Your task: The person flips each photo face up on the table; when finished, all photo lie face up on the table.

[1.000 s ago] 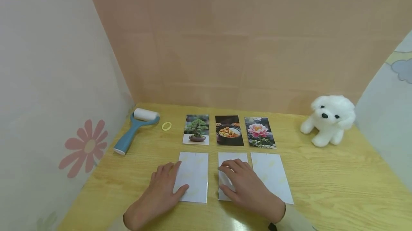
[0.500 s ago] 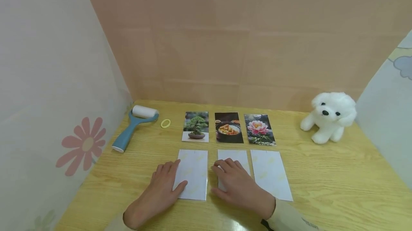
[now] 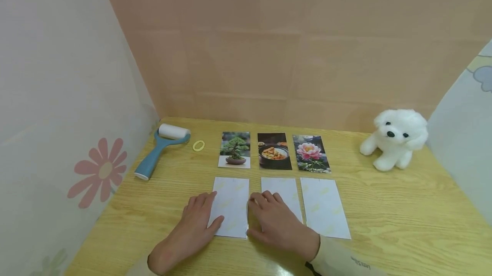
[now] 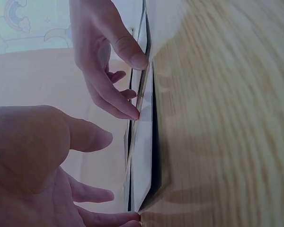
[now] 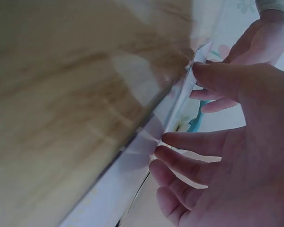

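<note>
A white card [image 3: 230, 207] with faint yellow marks lies at the left of the front row. Along its left edge rests my left hand [image 3: 196, 224], fingers fairly straight and thumb over the near part. My right hand [image 3: 274, 224] is at that card's right edge; in the right wrist view its thumb [image 5: 217, 78] and fingertips touch a thin, shiny edge. The same hand covers the near left part of the middle white card [image 3: 286, 192]. To its right lies a third white card [image 3: 324, 207].
Behind stand three picture cards: bonsai [image 3: 235, 150], food bowl [image 3: 274, 152] and pink flower [image 3: 310, 154]. A blue-handled lint roller [image 3: 155, 154] and yellow ring [image 3: 198, 145] are at the left. A white plush dog [image 3: 396, 139] sits at the right. Walls border the wooden table [image 3: 384, 224].
My right hand has moved left, from over the middle white card to the right edge of the left one. My left hand stays in place. The cards look unmoved.
</note>
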Available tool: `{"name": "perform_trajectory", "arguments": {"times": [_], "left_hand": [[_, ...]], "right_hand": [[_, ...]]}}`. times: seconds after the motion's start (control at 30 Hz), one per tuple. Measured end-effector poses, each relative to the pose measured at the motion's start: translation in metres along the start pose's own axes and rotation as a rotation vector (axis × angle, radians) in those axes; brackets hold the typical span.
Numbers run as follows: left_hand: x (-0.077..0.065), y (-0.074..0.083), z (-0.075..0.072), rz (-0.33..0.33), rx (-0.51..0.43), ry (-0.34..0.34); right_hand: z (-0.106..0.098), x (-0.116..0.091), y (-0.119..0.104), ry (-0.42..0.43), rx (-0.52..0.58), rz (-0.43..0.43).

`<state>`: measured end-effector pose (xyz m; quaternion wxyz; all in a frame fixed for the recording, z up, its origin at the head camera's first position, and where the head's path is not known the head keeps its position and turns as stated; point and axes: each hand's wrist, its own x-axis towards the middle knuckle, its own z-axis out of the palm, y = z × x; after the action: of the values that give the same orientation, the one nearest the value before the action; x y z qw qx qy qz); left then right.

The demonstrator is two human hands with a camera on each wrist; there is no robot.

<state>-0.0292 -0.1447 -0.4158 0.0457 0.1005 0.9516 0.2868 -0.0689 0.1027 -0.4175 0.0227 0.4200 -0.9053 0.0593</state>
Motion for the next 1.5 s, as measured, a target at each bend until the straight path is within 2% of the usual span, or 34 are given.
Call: {"name": "perform_trajectory", "arguments": {"times": [0.27,0.53,0.83,0.97,1.1,1.33,1.5], "left_hand": [[0.0,0.001,-0.001,-0.012,-0.125,0.029],[0.001,0.003,-0.003,-0.106,-0.285,0.07],[0.006,0.007,-0.009,-0.16,-0.524,0.177],[0.009,0.011,-0.013,-0.194,-0.645,0.179],[0.01,0.016,-0.015,-0.181,-0.744,0.203],[0.012,0.027,-0.011,-0.075,-0.895,0.215],[0.015,0.033,-0.008,-0.021,-0.968,0.203]], "right_hand": [[0.003,0.0,-0.001,0.031,-0.045,-0.016],[0.002,0.0,-0.002,0.017,-0.027,-0.01],[0.002,0.002,-0.001,-0.018,0.001,-0.002],[0.002,0.001,0.0,-0.041,0.084,0.03],[-0.002,0.002,0.001,-0.05,0.211,0.08],[-0.011,0.002,0.001,-0.038,0.459,0.151],[-0.015,0.0,0.0,-0.024,0.643,0.194]]}}
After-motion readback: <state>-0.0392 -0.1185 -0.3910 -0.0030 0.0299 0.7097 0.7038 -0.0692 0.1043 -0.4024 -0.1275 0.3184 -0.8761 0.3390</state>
